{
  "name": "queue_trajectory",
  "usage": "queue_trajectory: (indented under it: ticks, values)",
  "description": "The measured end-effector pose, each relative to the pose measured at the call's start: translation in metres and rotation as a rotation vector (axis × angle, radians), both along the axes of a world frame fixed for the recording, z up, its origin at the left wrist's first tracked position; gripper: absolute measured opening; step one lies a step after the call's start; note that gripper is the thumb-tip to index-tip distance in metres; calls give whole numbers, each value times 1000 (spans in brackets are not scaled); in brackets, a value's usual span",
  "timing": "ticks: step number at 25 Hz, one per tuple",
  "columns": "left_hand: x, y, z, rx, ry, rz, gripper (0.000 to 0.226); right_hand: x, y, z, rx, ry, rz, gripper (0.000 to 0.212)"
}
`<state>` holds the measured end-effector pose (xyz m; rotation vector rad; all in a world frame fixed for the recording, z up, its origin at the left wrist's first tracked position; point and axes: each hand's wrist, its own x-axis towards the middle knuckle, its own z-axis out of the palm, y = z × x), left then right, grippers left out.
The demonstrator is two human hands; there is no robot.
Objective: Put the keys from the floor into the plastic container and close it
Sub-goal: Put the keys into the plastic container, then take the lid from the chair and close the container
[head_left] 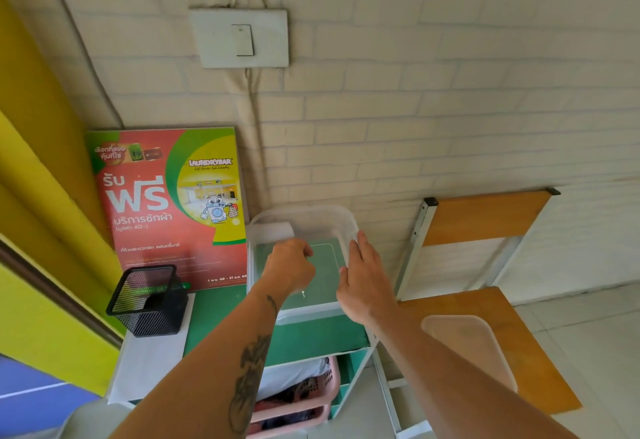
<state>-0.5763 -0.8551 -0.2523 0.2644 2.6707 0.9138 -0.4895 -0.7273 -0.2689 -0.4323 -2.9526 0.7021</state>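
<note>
1. At the far left of the green table (311,338) stands a black mesh pen holder (147,300), with a red and green laundry poster (173,210) propped against the brick wall behind it. Neither bears on the task.

2. The left hand (289,265) reaches down inside the clear plastic container (304,220), its fingers curled into a narrow pinch. A small glint of metal just below the wrist, near the container's floor, may be the keys (303,294); it is too small to say whether they are held or already lying there.

3. The container sits on the table, open, just right of the poster. It looks light, thin-walled and somewhat flexible, so it could skid or tip under a push; it is best steadied by the rim or a side wall.

4. The right hand (363,279) does that: fingers spread flat against the container's right wall and rim, bracing rather than gripping anything.

5. The translucent lid (471,352) lies well apart to the right, on a wooden chair seat (519,327) below table height. It looks light, smooth and slightly bendy; taking it by one long edge and pressing the corners down in turn would likely seat it.

6. Keys are small, hard and heavy for their size, so releasing them low avoids a bounce.
</note>
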Motion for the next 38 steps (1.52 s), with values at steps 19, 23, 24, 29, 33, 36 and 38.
queue_trajectory:
  ticks: [19, 23, 24, 29, 33, 36, 38]
  values:
    - [41, -6, 37, 196, 75, 23, 34, 10, 20, 39, -198, -57, 50, 61]
    - [68, 20, 51, 361, 83, -2, 30, 44, 59, 55, -261, -20, 3, 60]
    - [77, 31, 53, 382, 91, -29, 30, 54, 72, 54, -266, -26, -12, 60]
    - [123, 114, 46, 471, 29, -199, 31, 111, 156, 25, -287, -136, -110, 56]
    - [153, 179, 14, 434, -166, -233, 28, 151, 223, -21, -301, -272, -175, 60]
    - [170, 224, -26, 340, -245, -183, 28, 175, 268, -56, -314, -355, -193, 58]
    - [182, 255, -58, 287, -249, -141, 28, 189, 294, -86, -317, -408, -194, 59]
